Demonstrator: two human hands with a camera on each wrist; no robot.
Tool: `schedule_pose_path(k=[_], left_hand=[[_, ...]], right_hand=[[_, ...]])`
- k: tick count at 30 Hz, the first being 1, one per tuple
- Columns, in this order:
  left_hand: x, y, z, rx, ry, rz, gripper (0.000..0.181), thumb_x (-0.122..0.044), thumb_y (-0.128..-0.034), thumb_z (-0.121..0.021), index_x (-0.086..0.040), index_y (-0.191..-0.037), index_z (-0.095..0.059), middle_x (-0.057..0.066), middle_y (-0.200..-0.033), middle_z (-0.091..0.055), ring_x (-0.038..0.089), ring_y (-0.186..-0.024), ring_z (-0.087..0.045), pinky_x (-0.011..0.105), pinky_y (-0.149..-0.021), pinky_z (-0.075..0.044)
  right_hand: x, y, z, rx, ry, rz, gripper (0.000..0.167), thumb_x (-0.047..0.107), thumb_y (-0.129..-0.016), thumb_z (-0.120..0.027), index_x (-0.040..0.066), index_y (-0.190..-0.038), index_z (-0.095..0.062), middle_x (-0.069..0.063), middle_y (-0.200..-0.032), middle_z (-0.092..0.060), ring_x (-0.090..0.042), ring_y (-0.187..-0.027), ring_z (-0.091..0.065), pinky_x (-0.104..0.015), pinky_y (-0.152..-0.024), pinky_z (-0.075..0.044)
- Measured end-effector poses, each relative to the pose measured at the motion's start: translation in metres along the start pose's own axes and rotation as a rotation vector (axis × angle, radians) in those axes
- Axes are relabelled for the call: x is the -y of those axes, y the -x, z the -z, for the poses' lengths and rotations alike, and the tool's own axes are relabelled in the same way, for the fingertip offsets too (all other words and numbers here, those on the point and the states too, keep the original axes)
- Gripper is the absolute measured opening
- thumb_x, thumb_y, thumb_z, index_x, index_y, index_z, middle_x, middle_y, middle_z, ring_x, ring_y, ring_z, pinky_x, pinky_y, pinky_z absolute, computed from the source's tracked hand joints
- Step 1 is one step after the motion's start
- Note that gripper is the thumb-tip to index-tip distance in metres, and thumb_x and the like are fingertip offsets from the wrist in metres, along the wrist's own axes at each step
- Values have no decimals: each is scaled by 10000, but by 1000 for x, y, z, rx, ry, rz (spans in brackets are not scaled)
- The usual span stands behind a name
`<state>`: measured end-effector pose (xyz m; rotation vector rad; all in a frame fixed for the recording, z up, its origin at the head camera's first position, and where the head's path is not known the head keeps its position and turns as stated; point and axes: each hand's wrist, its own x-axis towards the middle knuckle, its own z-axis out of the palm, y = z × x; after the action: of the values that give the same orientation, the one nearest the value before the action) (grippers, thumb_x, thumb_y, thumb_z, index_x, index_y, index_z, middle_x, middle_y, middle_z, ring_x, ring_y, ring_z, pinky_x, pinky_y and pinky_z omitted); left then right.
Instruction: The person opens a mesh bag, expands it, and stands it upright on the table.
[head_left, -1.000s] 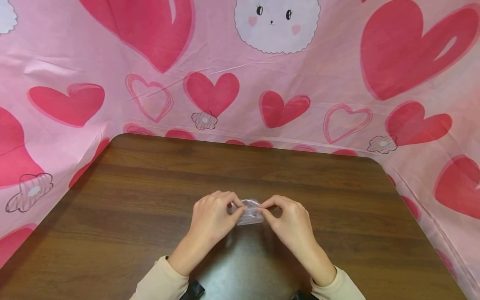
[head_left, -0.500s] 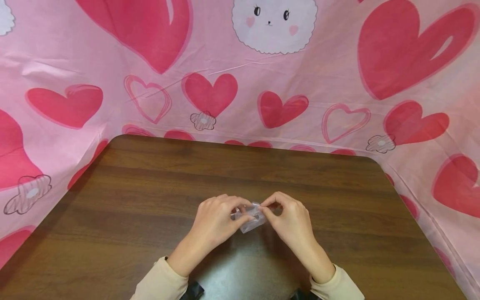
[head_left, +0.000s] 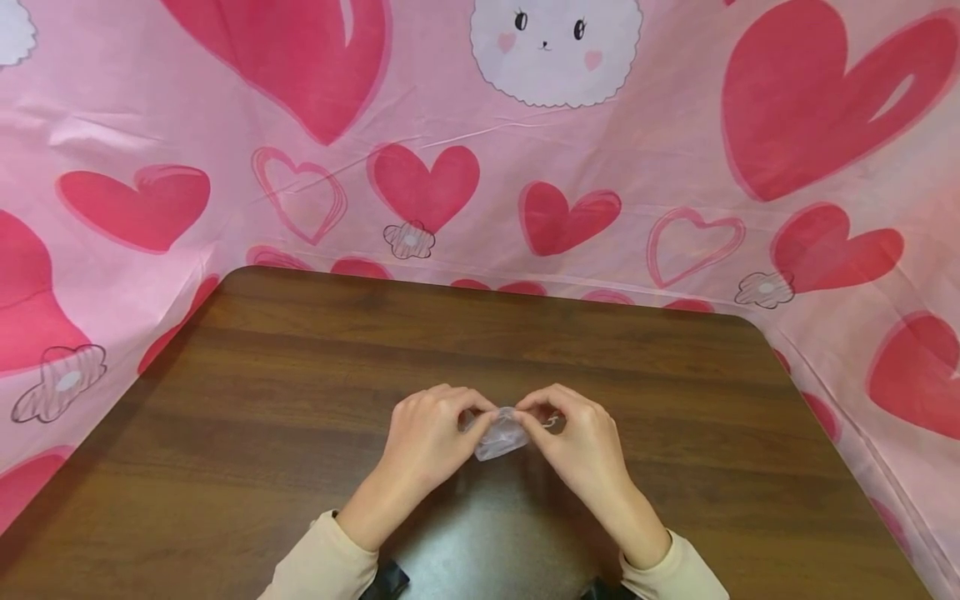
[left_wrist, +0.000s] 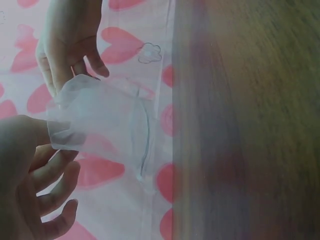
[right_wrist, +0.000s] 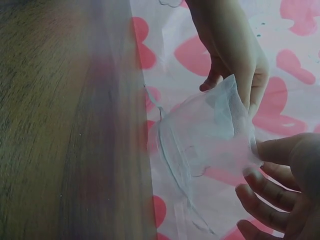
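Closed up now, the thumb and forefinger of the left hand [head_left: 429, 425] meet at the edge of a small see-through bag [head_left: 501, 439], where half a second ago a gap stood between their tips; that hand has also shifted slightly outward, while the right hand [head_left: 583, 433] is in almost the same place. Both hands pinch the bag between thumb and forefinger, one at either side, holding it up above the middle of the near part of the counter [head_left: 337, 358]. Thin, filmy and whitish, the bag is roughly square, with pointed corners and soft folds; in the right wrist view its weave looks like fine mesh. A slim pale cord [left_wrist: 148, 127] runs in a curve across the end away from the pinching fingers. Brown, streaked wood grain covers the counter, its far corners rounded and its surface shining near the person. Behind it hangs smooth, creased pink cloth [head_left: 600, 150] printed with red hearts [head_left: 802, 108]. Plain cream sleeves [head_left: 322, 562] end at the wrists.
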<state>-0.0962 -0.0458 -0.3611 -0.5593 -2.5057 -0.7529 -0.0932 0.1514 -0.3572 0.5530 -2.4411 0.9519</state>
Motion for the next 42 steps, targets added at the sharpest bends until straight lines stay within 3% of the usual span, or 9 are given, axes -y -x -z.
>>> schedule_pose_path(k=[13,23,30,42], left_hand=[[0,-1,2,-48,-18,83,122,-308,-814,-816,-274,-793,-701,-155,-604,-511,28,-526,-442,244,-504,-369],[1,-2,2,-89,-6,86,124,-249,-837,-791,-246,-918,-698,-186,-685,-631,13,-529,-445,237,-498,-359],[0,-1,3,-56,-13,95,115,-259,-839,-788,-258,-923,-711,-187,-659,-597,12,-525,-437,239,-496,-353],[-1,-2,2,-14,6,49,152,-373,-793,-822,-319,-891,-719,-217,-700,-543,-1,-565,-405,223,-495,-337]], right_hand=[[2,1,2,48,-12,-56,207,207,-746,-883,181,-914,-766,197,-730,-573,-29,-695,-602,-339,-597,-502],[3,1,2,33,14,-47,250,182,-745,-882,171,-968,-769,151,-755,-620,-29,-691,-605,-304,-592,-490],[3,0,2,-22,56,-44,195,65,-792,-824,133,-971,-785,80,-765,-670,-110,-668,-609,-265,-553,-412],[3,0,3,-36,81,-52,140,79,-768,-849,172,-852,-785,95,-775,-702,-116,-621,-592,-279,-554,-412]])
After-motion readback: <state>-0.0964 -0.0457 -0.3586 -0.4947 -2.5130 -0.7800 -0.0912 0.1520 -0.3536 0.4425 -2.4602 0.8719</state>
